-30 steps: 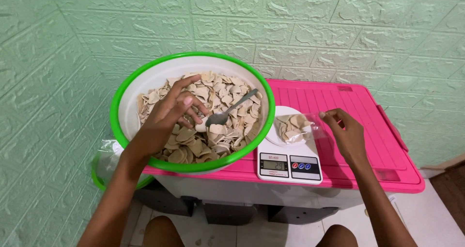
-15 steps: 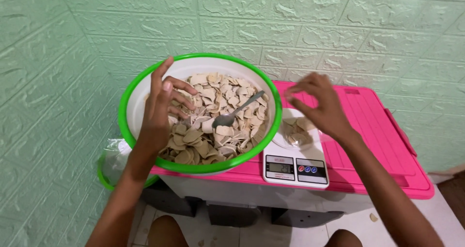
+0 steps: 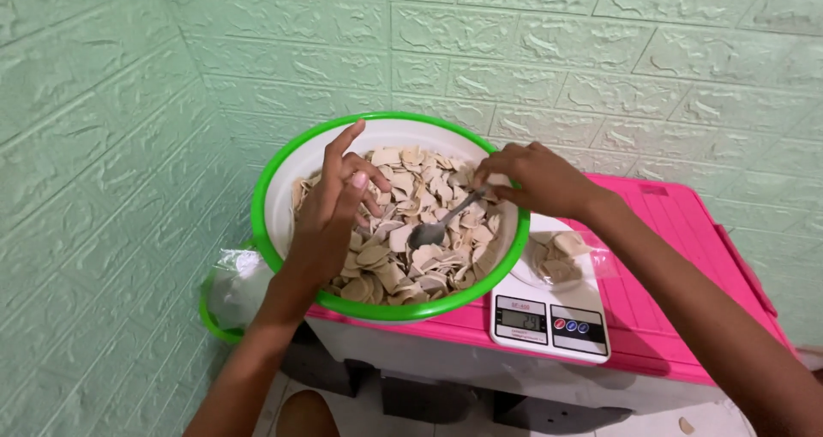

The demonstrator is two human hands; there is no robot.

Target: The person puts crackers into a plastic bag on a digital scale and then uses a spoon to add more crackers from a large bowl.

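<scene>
- Right hand (image 3: 536, 178) has fingers pinched shut on the spoon (image 3: 441, 223) handle; spoon tip lies in the chips (image 3: 403, 231), mid-bowl.
- Left hand (image 3: 330, 218) loose & open, fingers spread over the chips, touching them, holding nothing.
- Scooping well, I'd say: dig spoon low, lift level, left hand steadies the pile so nothing spills over the bowl (image 3: 283, 180) rim.
- Count: 1 white bowl w/ green rim, 1 spoon, 1 scale (image 3: 549, 321) w/ a small bag of chips (image 3: 557, 257) on it, 1 pink box lid (image 3: 669, 265) as bench. Chips: too many to count.
</scene>
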